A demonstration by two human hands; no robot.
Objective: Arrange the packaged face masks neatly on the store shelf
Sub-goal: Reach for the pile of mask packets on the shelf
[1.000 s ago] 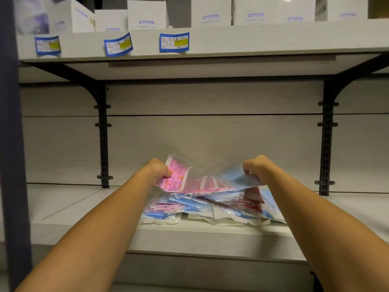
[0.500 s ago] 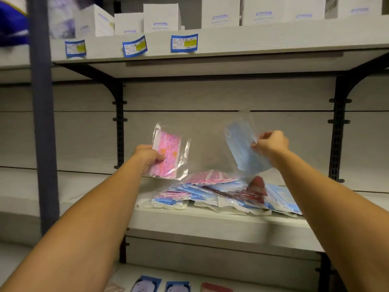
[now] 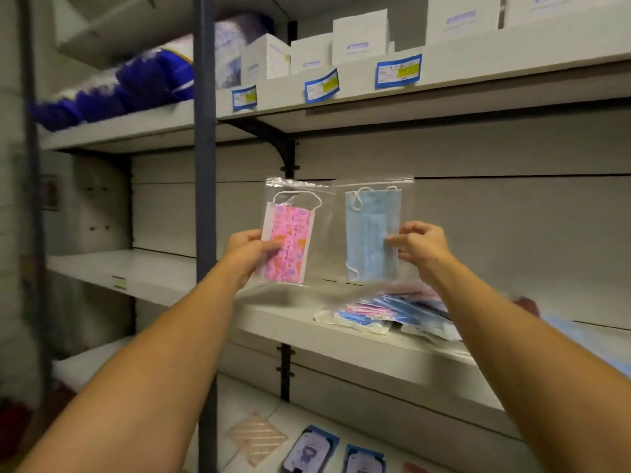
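Note:
My left hand (image 3: 247, 256) grips a clear bag with a pink patterned mask (image 3: 290, 245), held upright above the shelf. Beside it, my right hand (image 3: 421, 247) pinches a clear bag with a light blue mask (image 3: 370, 240), also upright. The two bags hang side by side with their edges overlapping a little. Below them a loose pile of packaged masks (image 3: 392, 314), pink, blue and dark red, lies on the grey middle shelf (image 3: 273, 322). My right forearm hides part of the pile.
A dark upright post (image 3: 205, 199) stands left of my left hand. The upper shelf (image 3: 444, 87) carries white boxes (image 3: 360, 35), blue price tags and blue packs (image 3: 136, 83). A shelf bracket (image 3: 285, 151) sits behind the bags. The lower shelf holds small packets (image 3: 310, 450).
Both hands lifted their bags from the pile and brought them up, upright and side by side. The camera view swung left, so the pile now sits lower right.

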